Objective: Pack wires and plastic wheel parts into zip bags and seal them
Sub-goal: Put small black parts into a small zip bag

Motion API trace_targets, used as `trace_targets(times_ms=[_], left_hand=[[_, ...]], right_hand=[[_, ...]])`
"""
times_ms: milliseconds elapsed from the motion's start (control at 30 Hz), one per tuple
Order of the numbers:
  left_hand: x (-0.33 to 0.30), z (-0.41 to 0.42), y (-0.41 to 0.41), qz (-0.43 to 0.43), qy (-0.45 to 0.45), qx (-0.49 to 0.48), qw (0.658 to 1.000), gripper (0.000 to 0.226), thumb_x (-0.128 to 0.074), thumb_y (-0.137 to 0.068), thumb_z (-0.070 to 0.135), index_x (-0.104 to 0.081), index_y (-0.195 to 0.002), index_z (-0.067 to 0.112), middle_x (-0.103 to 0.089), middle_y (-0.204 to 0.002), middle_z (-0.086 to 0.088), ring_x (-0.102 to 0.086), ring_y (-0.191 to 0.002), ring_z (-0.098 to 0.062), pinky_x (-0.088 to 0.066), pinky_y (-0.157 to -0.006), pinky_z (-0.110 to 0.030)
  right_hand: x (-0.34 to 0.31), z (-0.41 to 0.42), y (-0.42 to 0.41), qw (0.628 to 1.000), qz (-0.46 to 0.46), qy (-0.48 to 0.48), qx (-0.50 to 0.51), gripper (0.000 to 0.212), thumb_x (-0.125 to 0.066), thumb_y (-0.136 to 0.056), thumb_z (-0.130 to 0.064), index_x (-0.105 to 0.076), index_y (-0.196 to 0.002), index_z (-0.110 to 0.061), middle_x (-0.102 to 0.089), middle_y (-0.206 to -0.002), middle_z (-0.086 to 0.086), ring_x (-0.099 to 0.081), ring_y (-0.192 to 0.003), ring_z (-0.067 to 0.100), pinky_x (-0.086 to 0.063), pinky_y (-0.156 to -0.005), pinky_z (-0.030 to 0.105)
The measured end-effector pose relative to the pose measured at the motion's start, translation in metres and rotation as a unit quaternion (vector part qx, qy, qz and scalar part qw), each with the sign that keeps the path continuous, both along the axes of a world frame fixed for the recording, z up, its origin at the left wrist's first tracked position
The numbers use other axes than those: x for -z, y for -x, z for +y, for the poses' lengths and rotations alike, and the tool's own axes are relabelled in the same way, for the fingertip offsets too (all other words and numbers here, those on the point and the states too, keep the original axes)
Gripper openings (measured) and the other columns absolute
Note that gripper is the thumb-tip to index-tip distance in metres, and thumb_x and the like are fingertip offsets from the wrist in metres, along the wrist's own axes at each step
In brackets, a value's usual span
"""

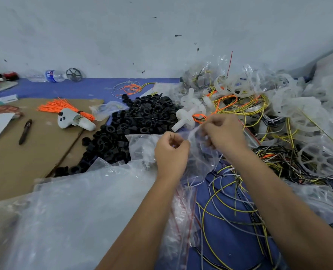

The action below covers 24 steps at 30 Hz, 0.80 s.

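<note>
At table centre, left hand (170,151) and right hand (223,133) each pinch the mouth of a clear zip bag (198,152), held just above the blue cloth (230,201). Contents unclear through the film, possibly some black parts. Risk: loose wires (239,191) lying under the bag (yellow, grey) may snag the strip and keep the seal from closing. Black parts pile (134,121) crowds the left, white wheel tangle (278,114) the right; open room only toward the body.
</note>
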<state>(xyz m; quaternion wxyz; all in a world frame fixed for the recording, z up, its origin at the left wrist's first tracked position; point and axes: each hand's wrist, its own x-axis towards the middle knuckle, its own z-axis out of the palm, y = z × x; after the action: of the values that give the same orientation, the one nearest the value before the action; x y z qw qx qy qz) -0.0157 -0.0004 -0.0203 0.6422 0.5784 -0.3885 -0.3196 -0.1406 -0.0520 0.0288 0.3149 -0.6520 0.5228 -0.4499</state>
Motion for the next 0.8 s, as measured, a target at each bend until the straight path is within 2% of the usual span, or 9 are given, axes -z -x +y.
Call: trace_targets(times_ms=[67,100,233,333,433,533,633,733,800], left_hand=[[0.006,-0.003,-0.003,-0.029,-0.057,-0.028,0.998,0.015,-0.070,-0.081,0.011,-0.058,-0.073,0.018,-0.059,-0.067,0.007,-0.050,-0.055,-0.005,-0.043,-0.060,-0.026],[0.007,-0.004,-0.004,-0.035,-0.064,-0.035,0.997,0.015,-0.070,-0.081,0.013,-0.058,-0.073,0.018,-0.059,-0.066,0.008,-0.049,-0.053,-0.002,-0.042,-0.058,-0.023],[0.007,-0.006,-0.008,-0.073,-0.067,-0.045,0.994,0.016,-0.071,-0.082,0.017,-0.057,-0.073,0.019,-0.059,-0.068,0.007,-0.049,-0.054,-0.003,-0.039,-0.055,-0.019],[0.006,-0.005,-0.010,-0.094,-0.068,-0.044,0.992,0.014,-0.069,-0.083,0.018,-0.057,-0.076,0.019,-0.060,-0.071,0.008,-0.051,-0.058,-0.003,-0.039,-0.057,-0.019],[0.007,-0.005,-0.009,-0.108,-0.070,-0.026,0.991,0.017,-0.070,-0.085,0.030,-0.057,-0.081,0.021,-0.062,-0.076,0.007,-0.054,-0.060,-0.003,-0.040,-0.059,-0.021],[0.007,-0.003,-0.002,-0.154,-0.067,0.006,0.986,0.030,-0.072,-0.086,0.045,-0.054,-0.080,0.022,-0.060,-0.071,0.009,-0.051,-0.055,0.001,-0.038,-0.051,-0.015],[0.007,0.001,0.004,-0.244,-0.067,0.012,0.967,0.024,-0.073,-0.085,0.033,-0.054,-0.074,0.022,-0.057,-0.063,0.008,-0.049,-0.051,-0.004,-0.038,-0.050,-0.018],[0.004,0.003,0.005,-0.207,-0.049,0.021,0.977,0.020,-0.068,-0.087,0.018,-0.056,-0.071,0.021,-0.059,-0.062,0.008,-0.049,-0.052,-0.003,-0.038,-0.053,-0.017],[0.000,0.003,0.005,-0.136,-0.038,0.024,0.990,0.022,-0.069,-0.088,0.016,-0.057,-0.070,0.019,-0.059,-0.062,0.005,-0.047,-0.052,-0.005,-0.037,-0.052,-0.017]], right_hand=[[0.002,-0.014,-0.001,0.990,0.045,0.073,0.112,0.023,-0.049,-0.078,-0.009,-0.070,-0.067,-0.012,-0.068,-0.065,0.006,-0.064,-0.061,0.028,-0.051,-0.055,0.038],[0.002,-0.019,-0.004,0.983,0.107,0.100,0.106,0.024,-0.050,-0.080,-0.009,-0.072,-0.072,-0.015,-0.069,-0.073,0.002,-0.065,-0.071,0.026,-0.050,-0.062,0.035],[0.009,-0.042,-0.025,0.939,0.327,0.077,-0.071,0.032,-0.050,-0.097,-0.010,-0.074,-0.115,-0.022,-0.047,-0.135,0.013,-0.047,-0.125,0.029,-0.044,-0.101,0.039],[0.011,-0.053,-0.033,0.919,0.377,0.051,-0.108,0.038,-0.045,-0.102,-0.011,-0.062,-0.135,-0.014,-0.048,-0.139,0.015,-0.046,-0.129,0.035,-0.040,-0.107,0.041],[0.008,-0.049,-0.027,0.923,0.364,0.097,-0.078,0.036,-0.046,-0.101,-0.007,-0.067,-0.130,-0.010,-0.060,-0.127,0.017,-0.054,-0.119,0.037,-0.043,-0.103,0.042],[0.006,-0.025,-0.010,0.945,0.262,0.196,-0.012,0.028,-0.056,-0.096,-0.004,-0.074,-0.117,-0.009,-0.068,-0.109,0.016,-0.060,-0.105,0.033,-0.047,-0.093,0.040],[0.007,0.009,0.010,0.972,0.050,0.222,0.056,0.022,-0.062,-0.095,-0.005,-0.077,-0.105,-0.017,-0.071,-0.096,0.001,-0.066,-0.085,0.016,-0.054,-0.075,0.031],[0.011,0.036,0.026,0.976,-0.200,0.084,-0.015,0.026,-0.063,-0.097,-0.006,-0.072,-0.115,-0.021,-0.071,-0.086,-0.002,-0.065,-0.070,0.016,-0.055,-0.058,0.027],[0.016,0.047,0.030,0.926,-0.367,-0.046,-0.075,0.030,-0.062,-0.095,-0.002,-0.062,-0.122,-0.015,-0.073,-0.086,0.008,-0.066,-0.069,0.020,-0.052,-0.052,0.026]])
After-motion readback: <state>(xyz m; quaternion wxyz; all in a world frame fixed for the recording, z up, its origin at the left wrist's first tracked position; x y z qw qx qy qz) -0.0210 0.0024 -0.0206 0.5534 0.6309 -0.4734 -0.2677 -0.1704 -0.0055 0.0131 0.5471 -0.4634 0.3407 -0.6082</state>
